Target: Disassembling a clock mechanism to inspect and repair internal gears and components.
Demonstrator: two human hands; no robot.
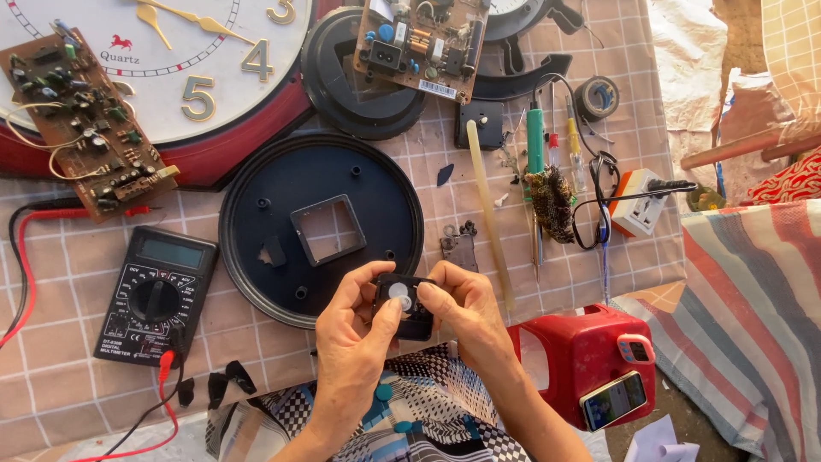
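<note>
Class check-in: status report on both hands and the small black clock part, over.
Left hand and right hand both gripping small black clock movement. Held above round black back plate, near table edge. Multimeter off left; nothing blocking.

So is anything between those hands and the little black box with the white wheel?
Nothing visible. The left hand and right hand both grip the small black clock movement directly, just in front of the round black clock back.

Bare cloth (77, 342) left of the hands offers free passage between the multimeter (154, 295) and the table edge. Ahead, the round black plate (256, 257) blocks; rightward, the glue stick (489, 214) and red stool (590, 351) obstruct.
</note>
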